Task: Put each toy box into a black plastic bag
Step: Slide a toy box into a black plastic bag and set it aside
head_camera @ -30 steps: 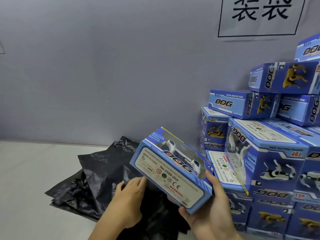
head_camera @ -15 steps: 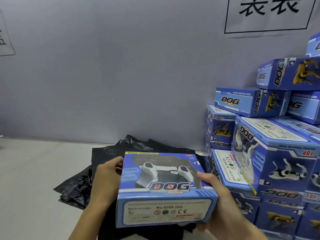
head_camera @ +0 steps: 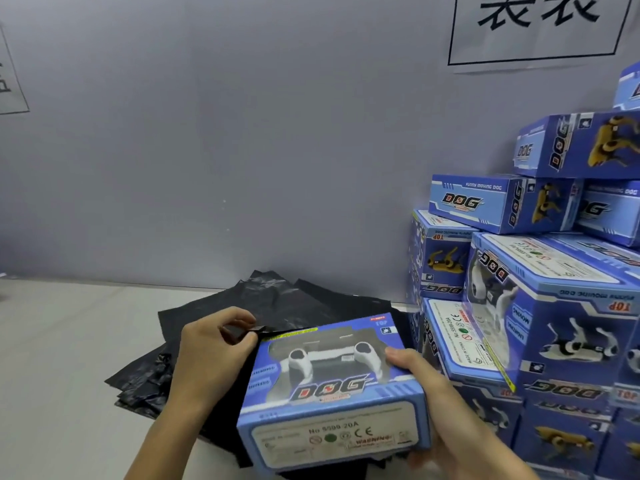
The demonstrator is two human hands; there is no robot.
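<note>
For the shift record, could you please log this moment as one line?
left hand: pinches black bag edge | right hand: holds toy box over bags | box: not yet bagged | stack of boxes: at right

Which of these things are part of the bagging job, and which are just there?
In the job: held toy box; black plastic bags; stacked toy boxes; left hand, pinching a bag edge; right hand.
Just there: wall sign; table.

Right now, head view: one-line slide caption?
Right hand holds a blue cardboard toy box while left hand pinches the edge of a black plastic bag beside stacked blue toy boxes.
</note>
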